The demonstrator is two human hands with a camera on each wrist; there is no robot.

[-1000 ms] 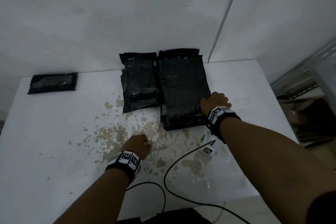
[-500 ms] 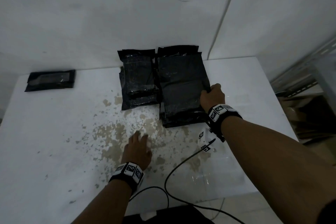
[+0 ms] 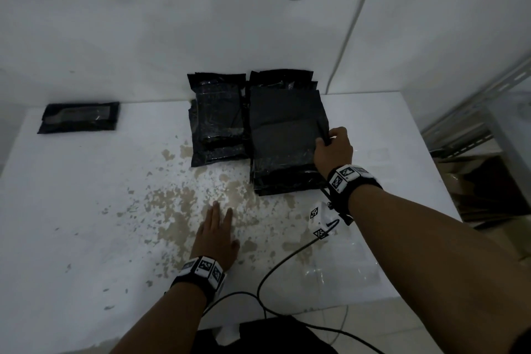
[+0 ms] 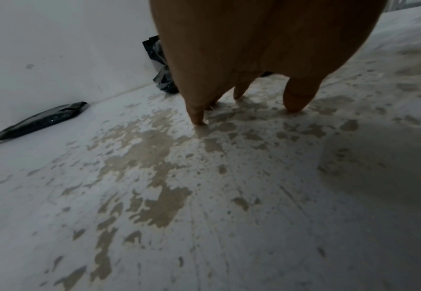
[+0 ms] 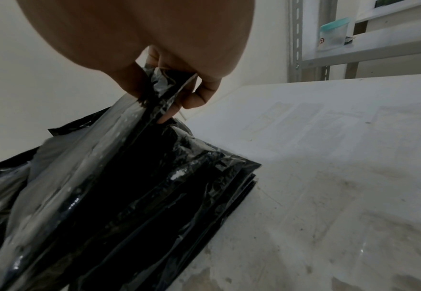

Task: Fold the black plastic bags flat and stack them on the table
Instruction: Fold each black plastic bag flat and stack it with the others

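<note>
Two piles of black plastic bags lie at the back of the white table (image 3: 71,210): a larger right pile (image 3: 284,135) and a smaller left pile (image 3: 218,123). My right hand (image 3: 333,149) pinches the right edge of the top bag (image 5: 159,88) of the right pile and lifts that edge off the pile (image 5: 154,196). My left hand (image 3: 217,234) lies flat on the stained tabletop in front of the piles, fingers (image 4: 196,116) straight and touching the surface. One folded black bag (image 3: 79,117) lies apart at the far left, also seen as the folded bag (image 4: 42,119) by the wall.
Brown stains (image 3: 184,204) mark the table's middle. A black cable (image 3: 275,264) runs over the front edge by a tagged white block (image 3: 319,218). The white wall (image 3: 172,23) stands directly behind the piles. Metal shelving (image 5: 341,49) and a cardboard box (image 3: 488,181) stand to the right.
My left hand went from a fist to lying flat on the table. My right hand moved up the right pile's side and lifted the top bag's edge.
</note>
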